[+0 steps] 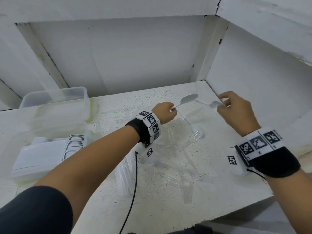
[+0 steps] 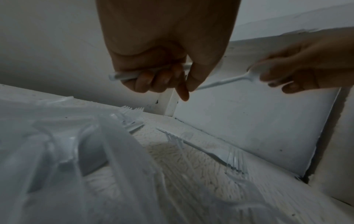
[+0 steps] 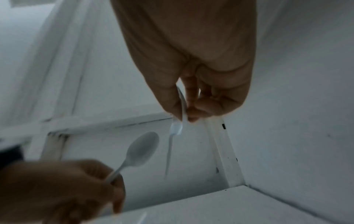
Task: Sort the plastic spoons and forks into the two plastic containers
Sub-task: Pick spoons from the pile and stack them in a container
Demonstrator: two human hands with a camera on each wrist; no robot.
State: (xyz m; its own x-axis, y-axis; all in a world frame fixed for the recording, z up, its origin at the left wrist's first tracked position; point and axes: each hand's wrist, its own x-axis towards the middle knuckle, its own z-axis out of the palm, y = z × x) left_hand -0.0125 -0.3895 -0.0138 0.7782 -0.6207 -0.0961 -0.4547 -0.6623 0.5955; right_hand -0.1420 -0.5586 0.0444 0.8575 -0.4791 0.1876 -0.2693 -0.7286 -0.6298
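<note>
A: Holding a white spoon (image 1: pixel 188 99) by the handle, the left hand (image 1: pixel 164 114) is raised over the surface (image 1: pixel 168 196), fingers curled round the handle, bowl pointing toward 1 o'clock.

B: Right hand (image 1: pixel 236 110)?

A: It pinches a second spoon (image 1: pixel 213 104) at the bowel end, handle trailing toward 9 o'clock. The two spoons sit near each other, apart, above the far side of the surface.

B: Forks?

A: Clear forks (image 1: pixel 196 132) lie scattered on the surface below and toward 6 o'clock of both hands.

B: Containers?

A: One clear container (image 1: pixel 55 102) stands at 10 o'clock; a nearer container (image 1: pixel 50 149) at 9 o'clock holds a stacked row of spoons. Fork contents cannot be told.
</note>
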